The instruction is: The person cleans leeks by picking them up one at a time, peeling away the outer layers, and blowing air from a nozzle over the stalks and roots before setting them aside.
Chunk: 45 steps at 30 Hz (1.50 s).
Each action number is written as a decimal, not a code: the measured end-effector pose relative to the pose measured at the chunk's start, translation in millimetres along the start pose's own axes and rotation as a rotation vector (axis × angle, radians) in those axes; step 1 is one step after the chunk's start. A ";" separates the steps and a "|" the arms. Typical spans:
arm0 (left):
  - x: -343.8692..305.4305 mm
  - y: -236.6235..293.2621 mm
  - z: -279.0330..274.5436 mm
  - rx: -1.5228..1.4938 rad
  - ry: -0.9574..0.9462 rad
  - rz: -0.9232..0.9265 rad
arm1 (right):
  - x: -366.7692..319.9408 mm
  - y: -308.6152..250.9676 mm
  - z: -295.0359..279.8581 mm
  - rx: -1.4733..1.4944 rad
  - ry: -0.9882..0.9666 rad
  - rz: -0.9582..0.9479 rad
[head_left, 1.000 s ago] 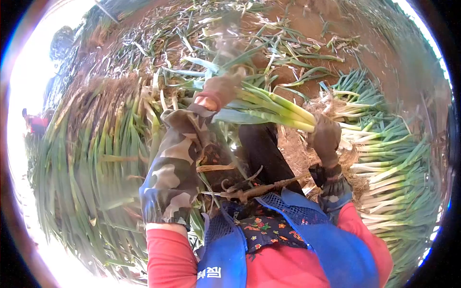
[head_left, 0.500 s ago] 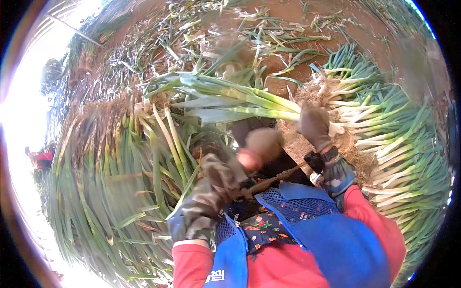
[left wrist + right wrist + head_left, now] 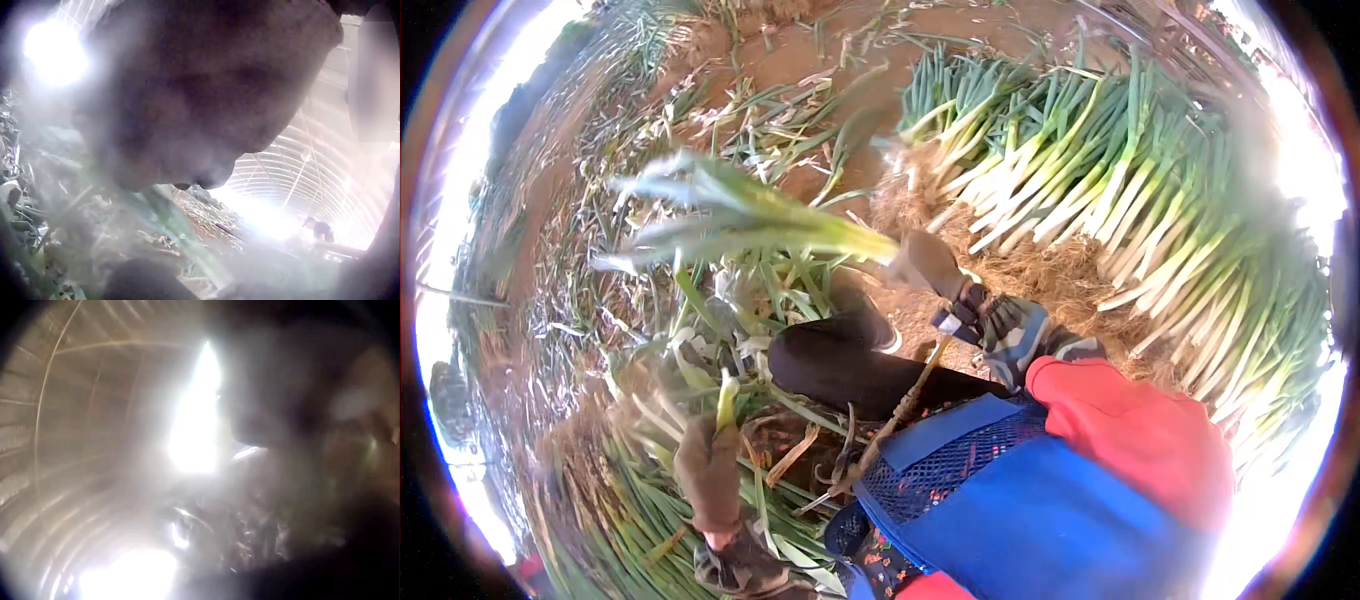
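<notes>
the left hand (image 3: pixel 708 475) has moved to the heaped leeks (image 3: pixel 625 500) and now grips a stalk (image 3: pixel 727 400), leaving the right hand (image 3: pixel 925 263) alone clasping the leek bundle (image 3: pixel 800 226) over littered ground (image 3: pixel 805 182).

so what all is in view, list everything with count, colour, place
held bunch: 1, green and white, right hand
stalk: 1, pale green, left hand
right pile: many leeks, green and white, right
left pile: many leeks, green, lower left
leaves: many, green, scattered upper left
soil: brown, top
cord: 1, brown, by the vest
arched frame: pale, left wrist view
far person: 1, dark, left wrist view
vest: 1, blue, bottom
shirt: 1, red, under vest
leg: 1 clear, black, centre
left hand: 1, lower left
right hand: 1, centre
</notes>
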State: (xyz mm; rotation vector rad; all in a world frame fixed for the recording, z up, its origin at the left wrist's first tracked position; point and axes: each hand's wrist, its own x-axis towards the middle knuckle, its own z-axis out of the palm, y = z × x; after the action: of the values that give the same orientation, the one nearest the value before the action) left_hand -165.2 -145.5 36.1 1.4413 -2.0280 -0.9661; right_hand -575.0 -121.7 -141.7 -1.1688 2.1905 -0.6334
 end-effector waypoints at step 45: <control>6.5 -186.3 -15.7 0.555 0.035 -0.708 | -57.8 -146.3 56.1 -0.125 0.042 -1.115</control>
State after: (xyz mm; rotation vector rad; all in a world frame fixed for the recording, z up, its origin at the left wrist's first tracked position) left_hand -42.4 -193.3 -96.6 2.5568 -1.8551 -0.6117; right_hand -425.9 -154.2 -73.9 -2.4476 1.4469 -0.9350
